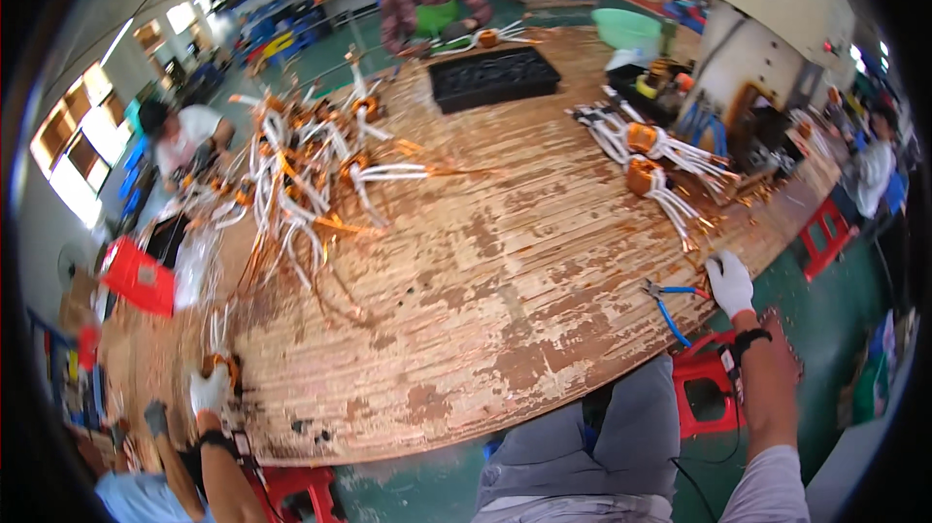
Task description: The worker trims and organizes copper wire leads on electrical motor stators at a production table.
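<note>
My left hand (208, 393), in a white glove, is closed on a copper-wound coil (224, 368) at the near left of the wooden table. Pale sleeved leads stand out from the coil's far side. At the right edge of the table rests my right hand (729, 284), also gloved in white. Its fingers look spread and nothing shows in them, though they are small in view. Just left of it lie pliers (672, 307) with one blue and one red handle. Beyond this hand, two copper coils (642, 176) with white-sleeved leads lie side by side.
A tangled heap of coils (291, 168) covers the far left. A black tray (495, 78) and a green bowl (626, 29) stand at the back, a machine (752, 67) at the right. Co-workers sit around the table, one with a gray-gloved hand (155, 417) beside my left arm.
</note>
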Demonstrator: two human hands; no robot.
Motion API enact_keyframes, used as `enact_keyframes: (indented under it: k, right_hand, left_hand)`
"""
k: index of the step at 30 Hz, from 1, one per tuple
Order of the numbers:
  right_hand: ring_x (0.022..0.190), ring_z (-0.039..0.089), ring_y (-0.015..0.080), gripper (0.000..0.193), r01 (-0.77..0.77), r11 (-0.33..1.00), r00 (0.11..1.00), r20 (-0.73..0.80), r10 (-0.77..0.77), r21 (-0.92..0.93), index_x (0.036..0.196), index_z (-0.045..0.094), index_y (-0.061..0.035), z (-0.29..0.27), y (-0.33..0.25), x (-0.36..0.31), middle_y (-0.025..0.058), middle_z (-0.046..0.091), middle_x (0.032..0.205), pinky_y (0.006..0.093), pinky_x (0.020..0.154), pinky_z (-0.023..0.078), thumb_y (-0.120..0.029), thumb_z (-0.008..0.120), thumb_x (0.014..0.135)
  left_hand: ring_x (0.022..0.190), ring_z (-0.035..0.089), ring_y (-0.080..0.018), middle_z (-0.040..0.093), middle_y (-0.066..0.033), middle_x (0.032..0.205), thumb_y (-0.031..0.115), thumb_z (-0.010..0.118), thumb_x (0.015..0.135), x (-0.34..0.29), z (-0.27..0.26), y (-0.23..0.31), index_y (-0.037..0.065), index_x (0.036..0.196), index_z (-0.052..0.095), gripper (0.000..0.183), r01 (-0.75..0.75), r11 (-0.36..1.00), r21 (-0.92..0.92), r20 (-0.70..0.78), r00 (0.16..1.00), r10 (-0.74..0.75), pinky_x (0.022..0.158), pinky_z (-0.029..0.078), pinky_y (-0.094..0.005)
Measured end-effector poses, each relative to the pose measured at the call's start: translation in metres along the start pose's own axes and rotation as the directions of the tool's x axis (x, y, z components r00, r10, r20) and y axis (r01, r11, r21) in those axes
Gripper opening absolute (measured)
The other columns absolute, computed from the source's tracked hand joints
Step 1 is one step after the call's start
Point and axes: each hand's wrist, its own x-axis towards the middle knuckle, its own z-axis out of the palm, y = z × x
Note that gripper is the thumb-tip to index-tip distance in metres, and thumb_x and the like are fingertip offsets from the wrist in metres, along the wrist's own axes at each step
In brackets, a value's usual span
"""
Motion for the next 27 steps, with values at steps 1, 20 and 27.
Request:
enact_keyframes:
  k: [1, 20, 27]
  right_hand:
    - [0.106, 0.064, 0.0409, 0.025, 0.017, 1.0, 0.999, 0.029, -0.017, 0.013, 0.109, 0.068, -0.0058, -0.005, -0.015, 0.003, 0.0203, 0.07, 0.107, 0.0473, 0.093, 0.051, -0.027, 0.062, 0.097]
    - [0.127, 0.056, 0.0397, 0.062, 0.07, 0.991, 0.964, 0.262, -0.039, -0.112, 0.135, 0.059, -0.006, -0.077, -0.008, -0.045, 0.0225, 0.061, 0.132, 0.045, 0.107, 0.046, -0.048, 0.065, 0.09]
    - [0.136, 0.049, 0.0407, 0.087, 0.327, 0.945, 0.814, 0.504, -0.29, 0.015, 0.144, 0.051, -0.0023, -0.071, -0.064, -0.057, 0.0234, 0.052, 0.146, 0.0456, 0.114, 0.041, -0.058, 0.072, 0.081]
  left_hand:
    - [0.105, 0.067, -0.023, 0.069, -0.0155, 0.121, 0.036, 0.081, 0.081, 0.011, -0.012, -0.033, -0.004, 0.137, 0.053, 0.074, -0.017, 0.995, 0.102, 0.029, 0.999, 0.014, 0.089, 0.054, -0.0381]
    - [0.107, 0.063, -0.0208, 0.059, -0.0105, 0.129, -0.003, 0.07, 0.084, -0.043, -0.016, 0.016, 0.0, 0.144, 0.043, 0.067, -0.357, 0.874, -0.33, 0.025, 0.922, 0.387, 0.098, 0.051, -0.0342]
    - [0.125, 0.059, -0.0249, 0.058, -0.0131, 0.132, -0.007, 0.08, 0.067, -0.212, 0.052, 0.175, 0.0, 0.144, 0.042, 0.087, -0.508, 0.652, -0.562, 0.233, 0.66, 0.715, 0.108, 0.047, -0.0374]
